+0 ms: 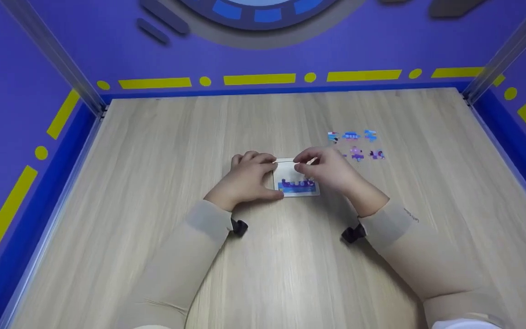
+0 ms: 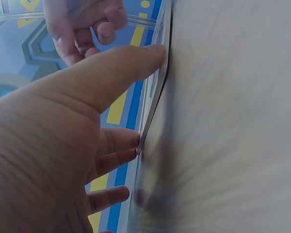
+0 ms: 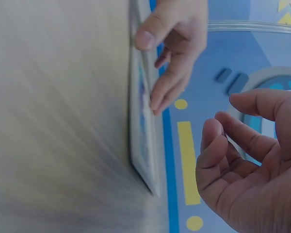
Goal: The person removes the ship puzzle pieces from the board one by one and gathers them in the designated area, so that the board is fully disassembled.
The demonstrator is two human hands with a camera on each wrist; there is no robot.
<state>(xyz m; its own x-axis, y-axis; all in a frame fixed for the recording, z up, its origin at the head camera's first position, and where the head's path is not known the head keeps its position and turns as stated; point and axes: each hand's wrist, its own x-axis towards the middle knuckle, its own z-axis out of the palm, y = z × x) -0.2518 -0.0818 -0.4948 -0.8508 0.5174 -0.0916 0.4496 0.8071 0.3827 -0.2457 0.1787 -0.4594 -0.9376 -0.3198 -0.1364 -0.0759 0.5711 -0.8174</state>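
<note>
A small white puzzle tray (image 1: 288,171) lies flat on the table, with a purple and blue picture (image 1: 297,186) filling its lower part. My left hand (image 1: 251,178) holds the tray at its left side, the thumb at the near edge and fingertips at the far corner. From the left wrist view, the thumb (image 2: 150,57) presses on the tray's edge. My right hand (image 1: 329,169) hovers over the tray's right side, its bent fingertips close to the far edge. In the right wrist view, a gap separates its thumb from its fingers, and nothing shows between them.
Several loose jigsaw pieces (image 1: 351,135) lie beyond the right hand in two rough rows, one partly hidden by that hand. Blue-purple walls (image 1: 263,59) with yellow marks enclose the wooden table (image 1: 162,137) at the back and sides.
</note>
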